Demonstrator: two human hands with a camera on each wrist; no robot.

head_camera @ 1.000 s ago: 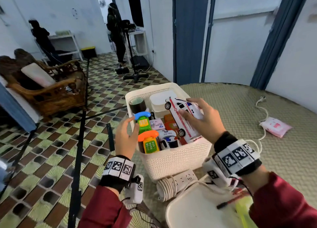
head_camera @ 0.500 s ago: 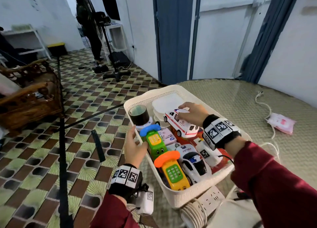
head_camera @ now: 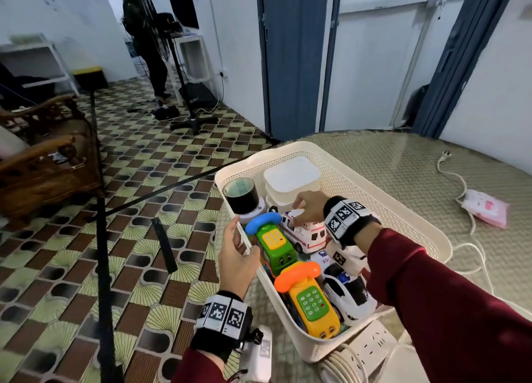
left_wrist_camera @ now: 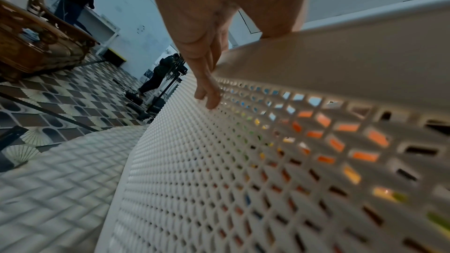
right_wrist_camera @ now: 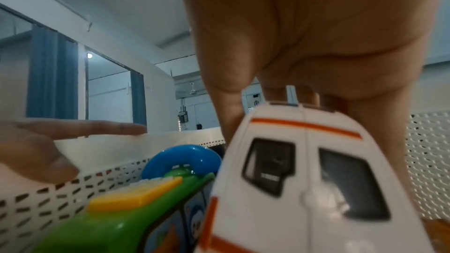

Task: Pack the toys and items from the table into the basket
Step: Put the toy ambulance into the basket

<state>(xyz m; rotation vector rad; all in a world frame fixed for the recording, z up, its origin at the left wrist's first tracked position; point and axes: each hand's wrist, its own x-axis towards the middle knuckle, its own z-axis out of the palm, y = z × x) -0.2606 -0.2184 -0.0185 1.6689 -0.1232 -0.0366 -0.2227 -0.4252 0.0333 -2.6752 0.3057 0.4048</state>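
Note:
A cream mesh basket (head_camera: 359, 187) stands on the table's left edge. It holds a green toy phone (head_camera: 276, 247) with a blue handset, a yellow toy phone (head_camera: 313, 305) with an orange handset and a white police car (head_camera: 348, 293). My right hand (head_camera: 309, 210) reaches inside and grips a white toy ambulance (head_camera: 309, 235) by its roof, low beside the green phone. In the right wrist view the thumb and fingers (right_wrist_camera: 231, 64) clasp the ambulance (right_wrist_camera: 304, 180). My left hand (head_camera: 239, 256) holds the basket's left rim, thumb inside, fingers (left_wrist_camera: 207, 88) along the outer wall (left_wrist_camera: 243, 180).
A black tape roll (head_camera: 240, 195) and stacked white containers (head_camera: 290, 178) fill the basket's far end. A pink packet (head_camera: 486, 210) and a white cable (head_camera: 460, 181) lie on the table to the right. A power strip (head_camera: 365, 351) sits by the basket's near end.
My right hand has lowered the ambulance from above the basket down inside, beside the green phone. My left hand has closed onto the basket's left rim.

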